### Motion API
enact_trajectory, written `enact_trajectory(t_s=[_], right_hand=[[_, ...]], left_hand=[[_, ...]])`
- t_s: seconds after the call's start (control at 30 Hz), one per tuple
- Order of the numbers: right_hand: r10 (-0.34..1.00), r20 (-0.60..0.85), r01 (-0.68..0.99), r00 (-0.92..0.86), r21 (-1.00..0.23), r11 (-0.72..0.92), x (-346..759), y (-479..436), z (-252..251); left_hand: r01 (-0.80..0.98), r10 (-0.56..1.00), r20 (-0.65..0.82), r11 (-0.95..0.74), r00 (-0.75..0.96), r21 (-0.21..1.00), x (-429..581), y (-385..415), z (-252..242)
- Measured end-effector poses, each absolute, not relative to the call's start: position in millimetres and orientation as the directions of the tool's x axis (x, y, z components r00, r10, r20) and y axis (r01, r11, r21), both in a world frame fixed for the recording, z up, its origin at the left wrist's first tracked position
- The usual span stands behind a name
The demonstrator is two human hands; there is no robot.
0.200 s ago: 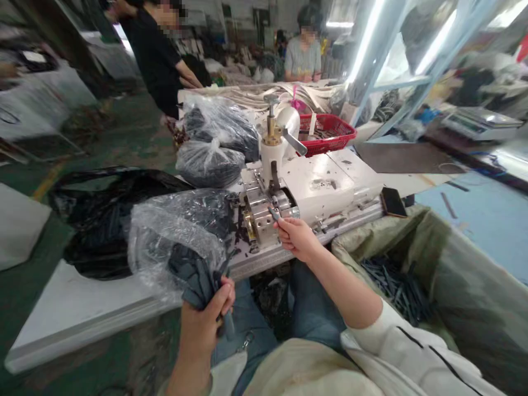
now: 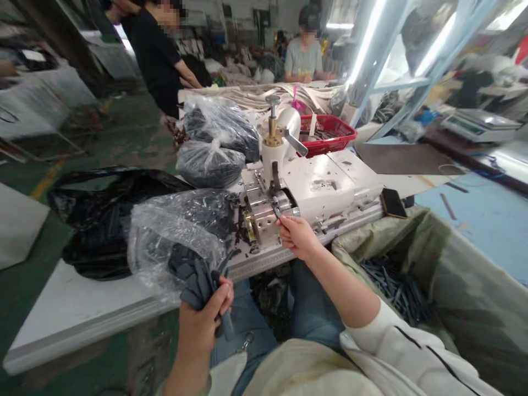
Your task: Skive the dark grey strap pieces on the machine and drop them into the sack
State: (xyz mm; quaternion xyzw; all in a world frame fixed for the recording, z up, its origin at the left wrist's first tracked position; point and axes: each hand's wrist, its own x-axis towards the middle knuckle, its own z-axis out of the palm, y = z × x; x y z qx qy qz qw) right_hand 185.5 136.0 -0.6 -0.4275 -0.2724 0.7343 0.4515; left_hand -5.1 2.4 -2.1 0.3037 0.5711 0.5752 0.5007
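My right hand (image 2: 296,236) pinches a short dark grey strip (image 2: 275,209) between finger and thumb, its tip at the steel rollers (image 2: 282,201) of a white bench machine (image 2: 317,187) with a brass-collared post. My left hand (image 2: 202,319) grips a bunch of dark grey strips (image 2: 196,283) low in front of the table. Just behind that bunch, a clear plastic bag (image 2: 177,231) of dark strips lies on the table, touching the bunch. The bag's opening is hidden behind the strips.
A sack of dark strips (image 2: 391,286) stands at my right. Tied bags (image 2: 210,163) and a black bag (image 2: 111,220) lie to the left. Beyond the machine are a red basket (image 2: 325,135), a phone (image 2: 393,202), a scale (image 2: 480,124), and two co-workers (image 2: 304,58).
My right hand has shifted slightly, bringing its strip closer to the rollers. The bunch in my left hand has fanned out a little.
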Motion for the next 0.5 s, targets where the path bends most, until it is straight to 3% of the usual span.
enact_trajectory(t_s=[0.33, 0.5], right_hand=[[0.93, -0.357, -0.526, -0.09, -0.775, -0.349, 184.9, 136.8, 2.7], [0.969, -0.233, -0.552, 0.086, -0.82, -0.148, 213.0, 131.4, 0.3]], left_hand=[[-0.254, 0.921, -0.216, 0.135, -0.325, 0.958, 3.0, 3.3, 5.0], [-0.259, 0.925, -0.237, 0.161, -0.296, 0.952, 1.0, 3.4, -0.8]])
